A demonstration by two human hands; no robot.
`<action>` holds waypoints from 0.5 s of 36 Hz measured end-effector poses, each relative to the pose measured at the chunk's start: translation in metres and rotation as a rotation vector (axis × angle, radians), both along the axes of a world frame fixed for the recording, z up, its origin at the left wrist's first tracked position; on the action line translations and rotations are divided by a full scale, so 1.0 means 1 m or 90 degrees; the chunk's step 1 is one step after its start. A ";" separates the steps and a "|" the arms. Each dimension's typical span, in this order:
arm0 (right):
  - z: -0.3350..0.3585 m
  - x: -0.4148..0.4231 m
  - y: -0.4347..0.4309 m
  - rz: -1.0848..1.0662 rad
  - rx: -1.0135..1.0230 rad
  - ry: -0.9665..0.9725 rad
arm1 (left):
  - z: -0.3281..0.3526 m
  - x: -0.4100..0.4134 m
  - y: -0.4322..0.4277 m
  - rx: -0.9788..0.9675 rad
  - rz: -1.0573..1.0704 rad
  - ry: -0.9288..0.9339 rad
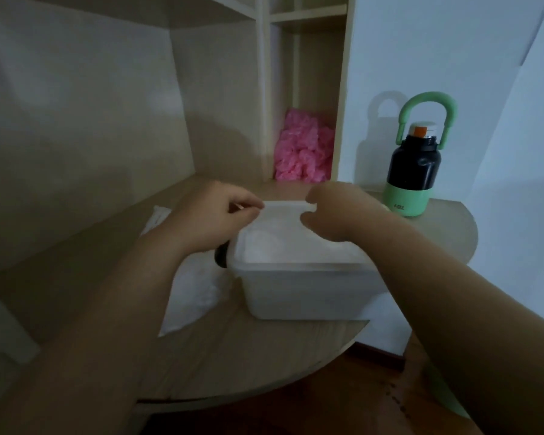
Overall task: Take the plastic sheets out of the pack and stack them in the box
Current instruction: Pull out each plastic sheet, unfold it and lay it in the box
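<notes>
Several white sheets (283,246) fill the box (302,290). Left hand (211,215) and right hand (336,215) pinch a plastic sheet (284,209) above it, stretched left-to-right.

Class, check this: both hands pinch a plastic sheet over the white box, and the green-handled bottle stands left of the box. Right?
Not quite. The head view shows the bottle standing right of the box, not left. The rest holds: the left hand and the right hand pinch the plastic sheet over the box.
</notes>
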State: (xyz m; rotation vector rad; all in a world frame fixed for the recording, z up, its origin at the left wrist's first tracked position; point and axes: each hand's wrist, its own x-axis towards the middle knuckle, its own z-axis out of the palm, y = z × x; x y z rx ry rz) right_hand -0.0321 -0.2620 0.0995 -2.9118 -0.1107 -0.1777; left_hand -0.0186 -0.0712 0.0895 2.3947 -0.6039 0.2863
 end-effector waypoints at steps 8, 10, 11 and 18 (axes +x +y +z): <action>-0.012 -0.038 0.105 0.204 0.226 -0.174 | -0.057 -0.016 0.080 -0.149 0.167 -0.056; -0.027 -0.046 0.127 0.244 0.265 -0.163 | -0.077 -0.025 0.094 -0.127 0.162 -0.019; -0.038 -0.049 0.135 0.259 0.276 -0.150 | -0.085 -0.031 0.098 -0.108 0.155 -0.006; -0.122 -0.036 0.154 0.168 0.327 0.055 | -0.140 -0.048 0.101 0.038 0.127 0.115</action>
